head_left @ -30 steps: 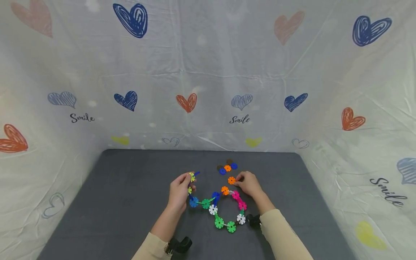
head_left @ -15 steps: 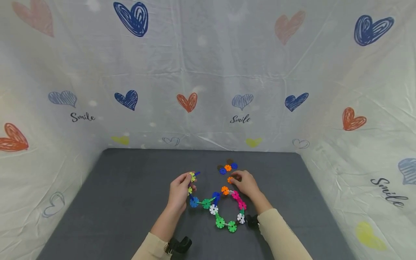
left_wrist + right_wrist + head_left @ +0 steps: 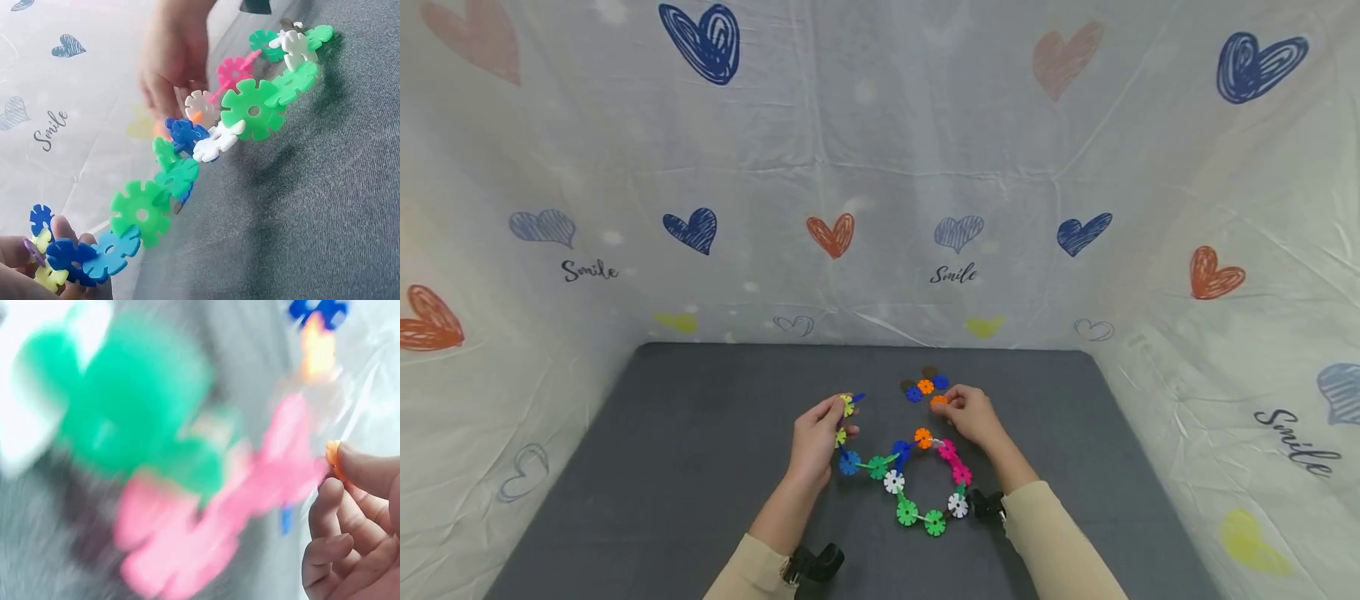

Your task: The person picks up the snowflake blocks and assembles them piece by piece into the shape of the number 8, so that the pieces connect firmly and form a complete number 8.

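Interlocking snowflake discs form a chain that closes into a ring at its right part, with a green disc [image 3: 907, 512] at the near side. My left hand [image 3: 811, 442] grips the chain's other end at the yellow discs [image 3: 847, 406], and a blue disc [image 3: 42, 219] sticks out beyond the fingers. Between thumb and fingertips, my right hand [image 3: 973, 415] pinches a single orange snowflake disc [image 3: 938, 401], tilted and partly covered in the right wrist view. That disc is apart from the ring, beyond its far orange disc [image 3: 922, 437].
Loose discs lie on the dark grey table [image 3: 700, 483] just past my right hand: an orange one [image 3: 925, 387], blue ones [image 3: 913, 393] and brown ones [image 3: 930, 372]. A white curtain [image 3: 880, 300] printed with hearts stands behind the table.
My right hand has drawn the pinched orange disc slightly away from the ring, toward the loose discs, and the disc has tilted. The left hand keeps its grip and has barely moved.
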Tool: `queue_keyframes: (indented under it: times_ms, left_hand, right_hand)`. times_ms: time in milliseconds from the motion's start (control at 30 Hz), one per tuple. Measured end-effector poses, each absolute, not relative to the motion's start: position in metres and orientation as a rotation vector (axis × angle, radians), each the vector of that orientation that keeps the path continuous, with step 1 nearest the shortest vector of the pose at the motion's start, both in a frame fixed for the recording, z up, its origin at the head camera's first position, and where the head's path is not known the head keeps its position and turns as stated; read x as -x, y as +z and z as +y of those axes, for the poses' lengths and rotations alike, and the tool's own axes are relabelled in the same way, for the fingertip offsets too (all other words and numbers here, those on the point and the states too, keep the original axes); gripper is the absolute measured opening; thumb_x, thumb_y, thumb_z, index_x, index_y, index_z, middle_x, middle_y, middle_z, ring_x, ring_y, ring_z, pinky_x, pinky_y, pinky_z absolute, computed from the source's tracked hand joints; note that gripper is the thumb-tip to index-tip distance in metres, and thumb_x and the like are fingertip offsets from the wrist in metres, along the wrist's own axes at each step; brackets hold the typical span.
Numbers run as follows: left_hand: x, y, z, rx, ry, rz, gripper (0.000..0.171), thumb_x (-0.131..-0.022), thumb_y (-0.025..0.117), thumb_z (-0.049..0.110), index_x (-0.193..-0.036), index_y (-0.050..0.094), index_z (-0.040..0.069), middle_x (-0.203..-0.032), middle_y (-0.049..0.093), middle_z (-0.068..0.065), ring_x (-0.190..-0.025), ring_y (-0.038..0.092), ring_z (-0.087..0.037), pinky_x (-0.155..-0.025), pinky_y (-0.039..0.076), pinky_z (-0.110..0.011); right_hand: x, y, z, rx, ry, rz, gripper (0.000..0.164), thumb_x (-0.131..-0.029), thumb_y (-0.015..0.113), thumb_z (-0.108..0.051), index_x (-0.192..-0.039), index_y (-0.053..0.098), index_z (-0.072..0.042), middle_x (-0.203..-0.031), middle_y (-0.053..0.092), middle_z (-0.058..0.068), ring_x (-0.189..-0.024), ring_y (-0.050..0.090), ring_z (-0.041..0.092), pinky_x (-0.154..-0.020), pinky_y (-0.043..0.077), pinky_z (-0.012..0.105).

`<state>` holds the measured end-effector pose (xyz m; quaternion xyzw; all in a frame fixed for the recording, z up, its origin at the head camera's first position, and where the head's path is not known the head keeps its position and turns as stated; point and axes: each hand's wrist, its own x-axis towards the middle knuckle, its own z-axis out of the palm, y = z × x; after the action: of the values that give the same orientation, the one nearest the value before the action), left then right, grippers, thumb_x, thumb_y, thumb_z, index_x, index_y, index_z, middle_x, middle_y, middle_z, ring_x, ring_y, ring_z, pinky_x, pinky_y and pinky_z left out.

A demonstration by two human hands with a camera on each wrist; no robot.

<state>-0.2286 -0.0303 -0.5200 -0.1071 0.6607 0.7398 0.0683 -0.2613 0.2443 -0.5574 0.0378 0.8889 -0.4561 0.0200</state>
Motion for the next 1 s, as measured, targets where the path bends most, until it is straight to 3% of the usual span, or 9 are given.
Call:
queue_keyframes:
  times_ms: [133, 233, 433, 533, 667, 800, 1000]
  left_hand:
    - [0.229, -0.521, -0.029, 0.256, 2.199, 2.027, 0.033, -0.105, 0.057, 0.028, -0.126, 0.069, 0.007, -0.110, 0.071, -0.018, -0.075, 0.068, -0.017, -0.084, 0.059, -0.042]
    - [0.229, -0.523, -0.028, 0.190, 2.187, 2.049, 0.030, -0.104, 0.059, 0.026, -0.122, 0.071, 0.005, -0.111, 0.068, -0.021, -0.076, 0.068, -0.017, -0.084, 0.059, -0.044]
    - [0.229, -0.521, -0.028, 0.159, 2.203, 2.072, 0.029, -0.100, 0.065, 0.025, -0.118, 0.073, 0.004, -0.104, 0.069, -0.013, -0.079, 0.069, -0.019, -0.083, 0.059, -0.045]
    - [0.227, -0.519, -0.029, 0.127, 2.194, 2.088, 0.029, -0.098, 0.068, 0.026, -0.117, 0.074, 0.005, -0.105, 0.071, -0.014, -0.084, 0.070, -0.024, -0.084, 0.059, -0.046]
    - [0.225, -0.517, -0.031, 0.048, 2.162, 2.120, 0.029, -0.097, 0.070, 0.029, -0.115, 0.075, 0.007, -0.107, 0.072, -0.013, -0.089, 0.070, -0.028, -0.081, 0.060, -0.038]
    - [0.223, -0.516, -0.032, 0.003, 2.140, 2.151, 0.027, -0.096, 0.070, 0.029, -0.113, 0.076, 0.008, -0.102, 0.072, -0.011, -0.087, 0.069, -0.026, -0.075, 0.058, -0.028]
    - [0.222, -0.513, -0.034, -0.022, 2.094, 2.214, 0.026, -0.096, 0.070, 0.028, -0.108, 0.077, 0.006, -0.097, 0.071, -0.012, -0.087, 0.068, -0.029, -0.071, 0.056, -0.026]
  right_hand:
    - [0.253, -0.537, 0.232, -0.065, -1.523, 2.726, 0.030, -0.092, 0.076, -0.023, -0.113, 0.068, -0.003, -0.085, 0.074, 0.016, -0.074, 0.066, 0.035, -0.064, 0.051, 0.030]
    - [0.246, -0.523, 0.217, -0.018, -1.646, 2.673, 0.034, -0.093, 0.075, -0.022, -0.121, 0.067, -0.004, -0.087, 0.075, 0.014, -0.076, 0.064, 0.041, -0.065, 0.051, 0.031]
    - [0.232, -0.508, 0.184, 0.183, -1.854, 2.632, 0.024, -0.095, 0.072, -0.021, -0.118, 0.073, -0.013, -0.085, 0.074, 0.005, -0.068, 0.065, 0.027, -0.062, 0.054, 0.035]
    - [0.228, -0.509, 0.170, 0.277, -1.918, 2.639, 0.022, -0.097, 0.070, -0.019, -0.118, 0.074, -0.016, -0.088, 0.073, 0.007, -0.070, 0.064, 0.034, -0.059, 0.053, 0.031]
    - [0.226, -0.511, 0.159, 0.246, -1.992, 2.635, 0.021, -0.095, 0.071, -0.019, -0.117, 0.073, -0.017, -0.088, 0.073, 0.005, -0.076, 0.064, 0.043, -0.062, 0.054, 0.031]
    - [0.226, -0.513, 0.156, 0.190, -2.039, 2.636, 0.016, -0.094, 0.073, -0.020, -0.108, 0.073, -0.015, -0.089, 0.074, 0.005, -0.076, 0.067, 0.033, -0.066, 0.056, 0.033]
    - [0.227, -0.509, 0.159, 0.387, -1.994, 2.698, 0.014, -0.094, 0.071, -0.009, -0.106, 0.076, -0.004, -0.094, 0.076, 0.013, -0.073, 0.066, 0.008, -0.066, 0.056, 0.026]
